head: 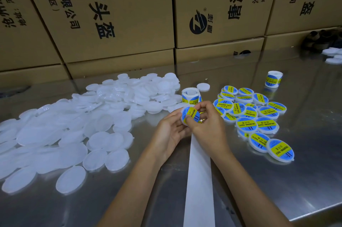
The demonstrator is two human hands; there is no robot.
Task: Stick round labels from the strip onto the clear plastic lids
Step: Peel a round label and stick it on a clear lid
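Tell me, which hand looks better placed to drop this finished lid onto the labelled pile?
Probably the right hand. The labelled pile lies just beside it on the right, while the left hand, cradling the lid, sits nearer the blank lids on the left.

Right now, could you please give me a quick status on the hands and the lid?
Left hand holds the lid. Right hand presses the blue-yellow label onto it. Bare backing strip trails toward the camera. Nothing in the way.
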